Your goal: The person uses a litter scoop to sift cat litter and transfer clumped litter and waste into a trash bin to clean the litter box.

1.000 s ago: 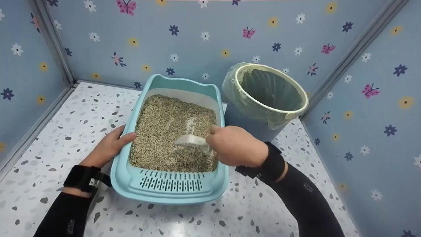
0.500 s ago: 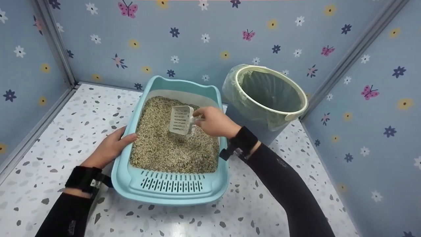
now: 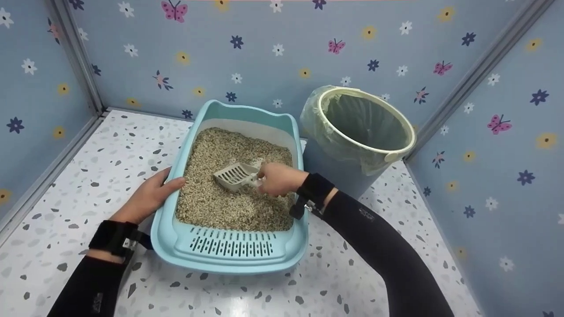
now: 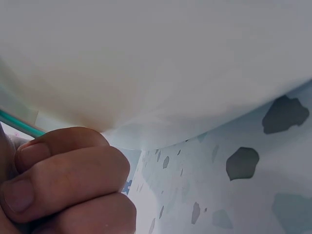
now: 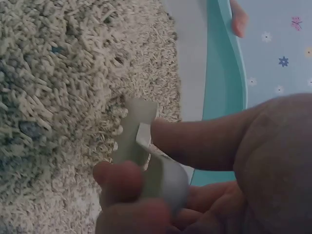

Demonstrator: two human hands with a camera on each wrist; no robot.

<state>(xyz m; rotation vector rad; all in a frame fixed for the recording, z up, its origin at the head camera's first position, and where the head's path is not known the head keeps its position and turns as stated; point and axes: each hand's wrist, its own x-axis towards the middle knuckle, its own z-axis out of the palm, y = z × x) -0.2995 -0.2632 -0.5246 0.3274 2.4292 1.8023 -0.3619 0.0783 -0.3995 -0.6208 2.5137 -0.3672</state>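
Nearest, the left hand [image 3: 152, 193] grips the litter tray [image 3: 229, 262] by its side rim, thumb over the edge and fingers curled against the outer wall. To its right, inside the tray, lies the litter [image 3: 220, 207], spread over most of the floor of it. The right hand [image 3: 282, 179] pinches the handle of a slotted scoop [image 3: 235, 175], whose head sits just left of those fingers, low at the litter's surface (whether its edge digs in, I cannot tell).

The work looks to be under way rather than finished: no lump shows on the scoop's slots, while a dark lump [image 5: 30, 128] lies in the litter beyond the right fingertips, so some sifting is probably left. Farther off, beyond the right hand, the bin [image 3: 335, 167] stands ready with its liner [image 3: 315, 114] folded over the rim; its bottom is hidden, so anything already dropped there can't be judged.
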